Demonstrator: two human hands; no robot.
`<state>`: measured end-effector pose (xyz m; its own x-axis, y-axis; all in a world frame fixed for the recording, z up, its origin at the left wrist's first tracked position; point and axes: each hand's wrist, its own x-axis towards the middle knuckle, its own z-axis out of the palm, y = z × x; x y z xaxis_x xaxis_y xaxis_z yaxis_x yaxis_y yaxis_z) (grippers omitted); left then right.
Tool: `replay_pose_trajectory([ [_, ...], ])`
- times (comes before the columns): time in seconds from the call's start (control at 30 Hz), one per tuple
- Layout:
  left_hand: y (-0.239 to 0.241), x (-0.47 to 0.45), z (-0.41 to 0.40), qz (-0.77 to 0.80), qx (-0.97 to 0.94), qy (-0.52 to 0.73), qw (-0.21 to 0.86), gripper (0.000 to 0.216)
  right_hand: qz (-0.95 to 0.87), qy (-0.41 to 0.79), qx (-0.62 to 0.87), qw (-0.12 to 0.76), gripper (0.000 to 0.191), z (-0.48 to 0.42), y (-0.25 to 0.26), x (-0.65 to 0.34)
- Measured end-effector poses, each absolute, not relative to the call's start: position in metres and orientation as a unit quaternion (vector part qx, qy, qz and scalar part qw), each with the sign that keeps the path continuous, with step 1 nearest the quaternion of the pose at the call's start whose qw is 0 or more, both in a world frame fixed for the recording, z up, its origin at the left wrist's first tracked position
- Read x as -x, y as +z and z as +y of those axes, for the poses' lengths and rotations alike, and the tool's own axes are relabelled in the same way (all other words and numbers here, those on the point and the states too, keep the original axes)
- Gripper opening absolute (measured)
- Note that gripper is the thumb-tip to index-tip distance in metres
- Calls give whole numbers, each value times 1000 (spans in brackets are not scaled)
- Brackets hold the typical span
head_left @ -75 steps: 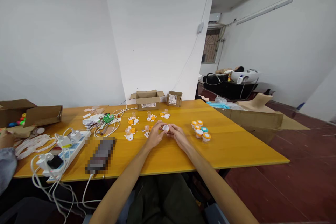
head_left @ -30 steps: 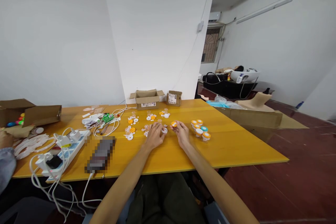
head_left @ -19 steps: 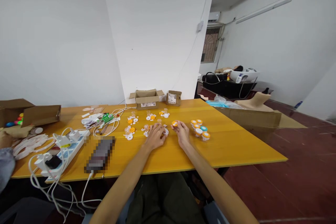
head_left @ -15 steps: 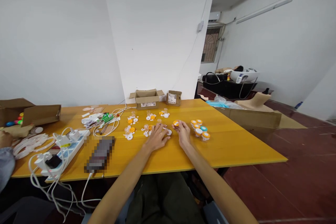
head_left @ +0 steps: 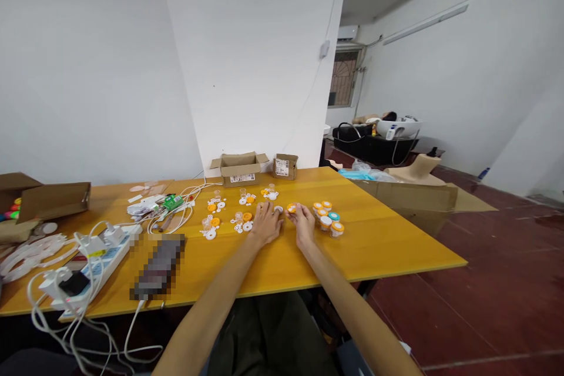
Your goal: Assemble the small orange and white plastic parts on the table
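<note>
My right hand (head_left: 304,222) rests on the yellow table (head_left: 388,244) and pinches a small orange cap (head_left: 291,208) at its fingertips. My left hand (head_left: 265,222) lies flat beside it with fingers spread, its tips next to a small white part (head_left: 278,209). Just right of my right hand stands a cluster of small capped jars (head_left: 328,217), orange-lidded with one teal lid. Left of my left hand lie scattered white and orange discs and tiny clear cups (head_left: 241,222).
Two open cardboard boxes (head_left: 238,168) sit at the table's far edge by the white pillar. A power strip with chargers and white cables (head_left: 83,258), a blurred flat object (head_left: 158,267) and another box (head_left: 48,200) fill the left side. Cardboard sheets (head_left: 414,194) lie beyond the right edge.
My hands, together on a white piece 2.5 s ago, have parted. The right now holds an orange cap and the left lies flat. The camera has shifted slightly right.
</note>
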<state>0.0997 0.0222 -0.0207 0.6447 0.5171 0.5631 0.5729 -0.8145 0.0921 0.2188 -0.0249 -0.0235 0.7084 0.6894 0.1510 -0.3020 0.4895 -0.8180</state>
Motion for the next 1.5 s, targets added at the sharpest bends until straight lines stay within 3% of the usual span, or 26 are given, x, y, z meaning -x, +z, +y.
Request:
replay_pose_trajectory([
  [0.5,-2,-77,-4,-307,882,-356,-34,23,-343,374,409,758,45,-36,-16,-205],
  [1.5,-1,-76,-1,-334,846,-395,-127,12,-364,426,418,715,40,-35,-23,-206],
])
